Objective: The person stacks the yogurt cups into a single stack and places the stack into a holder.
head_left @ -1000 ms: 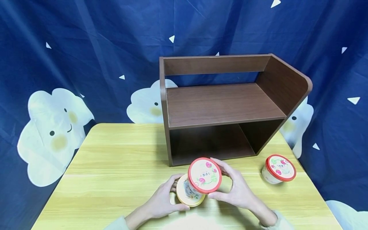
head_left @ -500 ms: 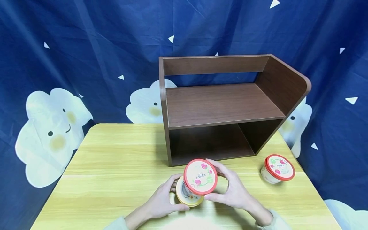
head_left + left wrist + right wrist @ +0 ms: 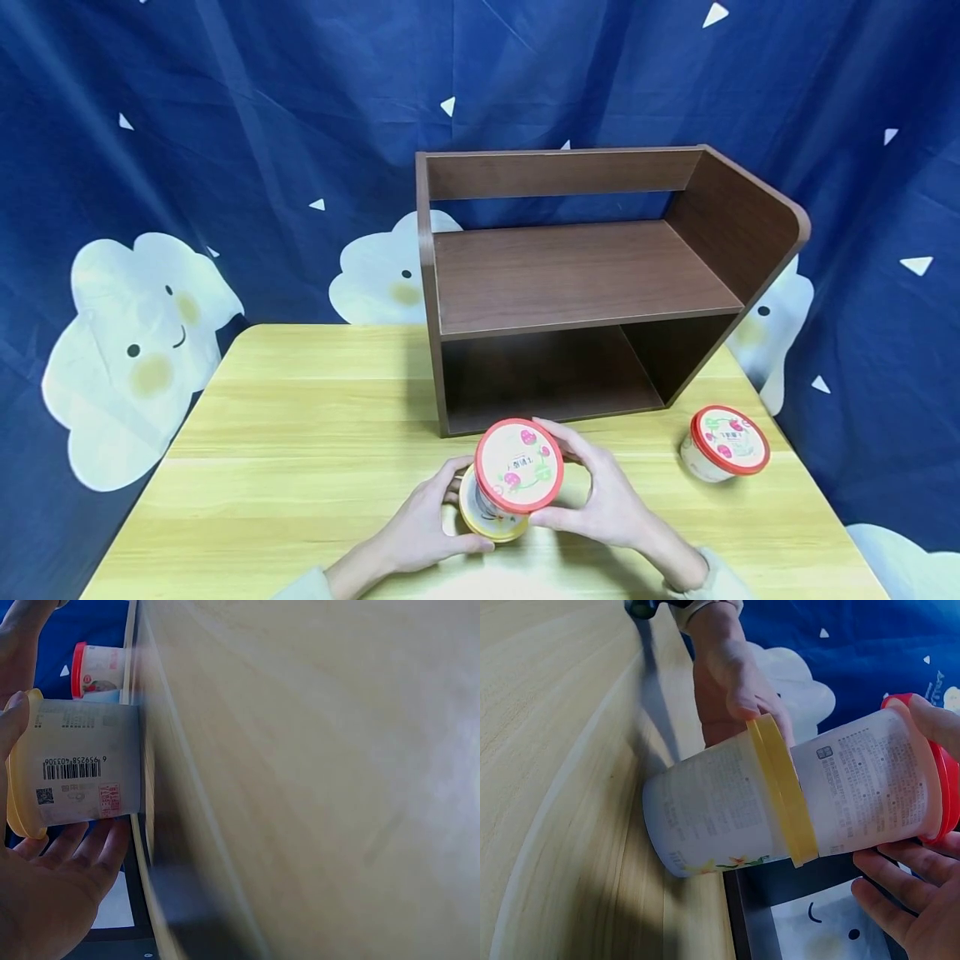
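A pale cup with a yellow lid [image 3: 487, 518] stands on the wooden table [image 3: 300, 433] near its front edge. My left hand [image 3: 448, 515] grips its side, thumb in front and fingers behind. A second cup with a red strawberry lid [image 3: 519, 465] sits on top of it, its base against the yellow lid [image 3: 780, 787] and leaning a little. My right hand [image 3: 583, 492] holds this red-lid cup [image 3: 870, 787] around its wall. In the left wrist view the yellow-lid cup [image 3: 82, 772] shows its barcode side beside my palm [image 3: 45, 892].
A brown two-level shelf [image 3: 577, 283] stands just behind the hands, with both levels bare. Another red-lid cup [image 3: 726, 442] sits alone on the table at the right, also seen far off as the same red-lid cup [image 3: 97, 667]. A blue cloud-print curtain [image 3: 187, 167] hangs behind.
My right hand has shifted the red-lid cup to the left, so it now sits more squarely over the yellow-lid cup. The left hand has kept its hold.
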Action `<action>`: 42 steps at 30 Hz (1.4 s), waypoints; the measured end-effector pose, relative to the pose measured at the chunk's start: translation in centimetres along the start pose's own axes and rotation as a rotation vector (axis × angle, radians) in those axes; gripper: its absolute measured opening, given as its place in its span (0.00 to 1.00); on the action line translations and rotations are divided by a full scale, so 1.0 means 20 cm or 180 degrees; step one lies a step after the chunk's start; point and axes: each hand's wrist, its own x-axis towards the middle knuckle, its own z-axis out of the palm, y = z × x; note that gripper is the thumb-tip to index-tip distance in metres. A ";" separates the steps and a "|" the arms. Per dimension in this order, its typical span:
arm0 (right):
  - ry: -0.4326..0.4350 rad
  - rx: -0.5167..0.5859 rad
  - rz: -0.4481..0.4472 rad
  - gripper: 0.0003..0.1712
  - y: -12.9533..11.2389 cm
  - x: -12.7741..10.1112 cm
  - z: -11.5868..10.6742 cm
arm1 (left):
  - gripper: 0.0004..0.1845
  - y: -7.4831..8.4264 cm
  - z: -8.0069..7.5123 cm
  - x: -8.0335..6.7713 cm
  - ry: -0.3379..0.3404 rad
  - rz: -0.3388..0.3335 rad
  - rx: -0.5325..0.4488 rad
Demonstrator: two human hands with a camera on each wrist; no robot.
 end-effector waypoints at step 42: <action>-0.0036 -0.0001 -0.0109 0.53 0.00 0.02 0.06 | 0.46 -0.01 0.02 0.00 0.0131 -0.0156 -0.0537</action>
